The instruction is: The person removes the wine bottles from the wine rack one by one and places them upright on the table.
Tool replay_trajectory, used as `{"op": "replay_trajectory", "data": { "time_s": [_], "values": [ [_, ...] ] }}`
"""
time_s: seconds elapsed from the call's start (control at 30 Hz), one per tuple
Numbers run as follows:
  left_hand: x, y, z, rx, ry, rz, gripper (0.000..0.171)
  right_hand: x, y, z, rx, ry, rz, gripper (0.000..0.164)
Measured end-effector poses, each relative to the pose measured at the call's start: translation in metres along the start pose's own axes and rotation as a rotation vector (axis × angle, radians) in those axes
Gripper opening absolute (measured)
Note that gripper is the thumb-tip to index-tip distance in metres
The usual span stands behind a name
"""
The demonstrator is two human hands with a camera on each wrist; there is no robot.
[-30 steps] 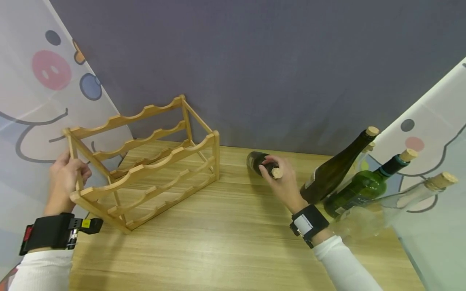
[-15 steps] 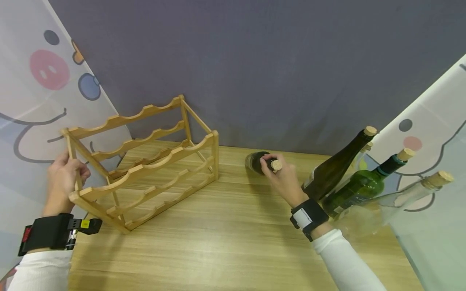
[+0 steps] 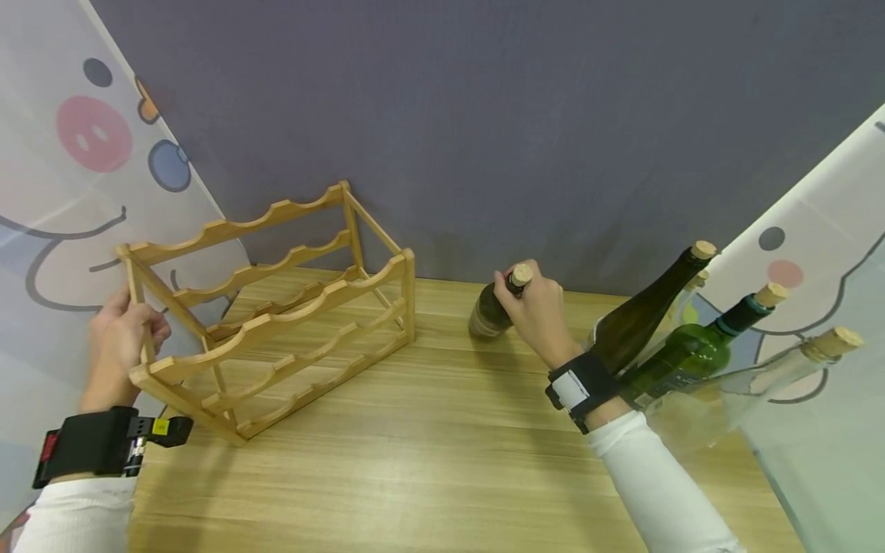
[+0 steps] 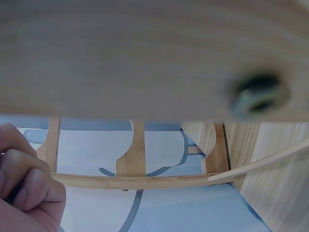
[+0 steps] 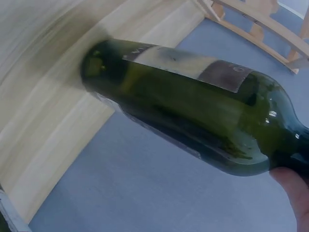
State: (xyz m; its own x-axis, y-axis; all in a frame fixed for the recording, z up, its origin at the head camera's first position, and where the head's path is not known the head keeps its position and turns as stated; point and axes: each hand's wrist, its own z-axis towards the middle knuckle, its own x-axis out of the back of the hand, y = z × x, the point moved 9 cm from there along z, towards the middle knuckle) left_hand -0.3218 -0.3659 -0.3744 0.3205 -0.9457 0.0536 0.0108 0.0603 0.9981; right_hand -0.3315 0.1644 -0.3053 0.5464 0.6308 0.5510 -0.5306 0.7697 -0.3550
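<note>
My left hand (image 3: 124, 338) grips the near left upright of a wooden wine rack (image 3: 293, 311), which stands on the left of the table. In the left wrist view, curled fingers (image 4: 36, 193) show beside the rack's blurred wood. A dark green wine bottle (image 5: 183, 104) with a label and a cork is held by the neck in my right hand (image 3: 539, 311). In the head view this bottle leans slightly right, right of the rack. Its base is close to the tabletop; whether they touch I cannot tell.
Several corked bottles stand at the right: a tall brown one (image 3: 632, 322), a green one (image 3: 691, 353), a clear one (image 3: 726, 403) and another partly hidden behind. A grey panel (image 3: 484, 138) rises behind the wooden table (image 3: 387, 461), with printed panels at both sides.
My right hand has moved up and away toward the grey panel, bringing the wine bottle's neck with it, so the bottle leans differently. The left hand and rack have stayed still.
</note>
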Motion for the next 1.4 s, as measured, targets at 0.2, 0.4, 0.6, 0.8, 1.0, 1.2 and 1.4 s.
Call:
{"op": "replay_trajectory", "data": {
  "time_s": [0.2,0.4,0.6,0.8,1.0,1.2,1.4],
  "values": [
    [-0.001,0.001,0.0,0.001,-0.003,0.016,0.07,-0.001,0.005,0.01,-0.081,-0.046,0.02,0.02],
    [0.0,0.0,0.0,0.003,-0.008,-0.012,0.07,-0.007,0.014,0.02,-0.168,-0.136,0.028,0.026],
    [0.002,-0.001,0.0,0.002,0.01,0.017,0.07,-0.019,0.021,0.026,-0.224,-0.246,0.059,0.031],
    [0.001,-0.001,0.0,0.004,0.011,0.022,0.071,-0.035,0.032,0.022,-0.391,-0.286,0.246,0.028],
    [0.002,-0.002,0.0,0.013,0.012,0.017,0.07,-0.061,0.039,0.013,-0.576,-0.272,0.615,0.022],
    [0.001,-0.001,0.0,-0.005,0.002,-0.016,0.07,-0.06,0.038,0.013,-0.594,-0.156,0.612,0.031],
    [0.0,-0.001,0.0,-0.008,-0.005,-0.01,0.07,-0.05,0.03,0.015,-0.624,-0.065,0.568,0.032]
  ]
}}
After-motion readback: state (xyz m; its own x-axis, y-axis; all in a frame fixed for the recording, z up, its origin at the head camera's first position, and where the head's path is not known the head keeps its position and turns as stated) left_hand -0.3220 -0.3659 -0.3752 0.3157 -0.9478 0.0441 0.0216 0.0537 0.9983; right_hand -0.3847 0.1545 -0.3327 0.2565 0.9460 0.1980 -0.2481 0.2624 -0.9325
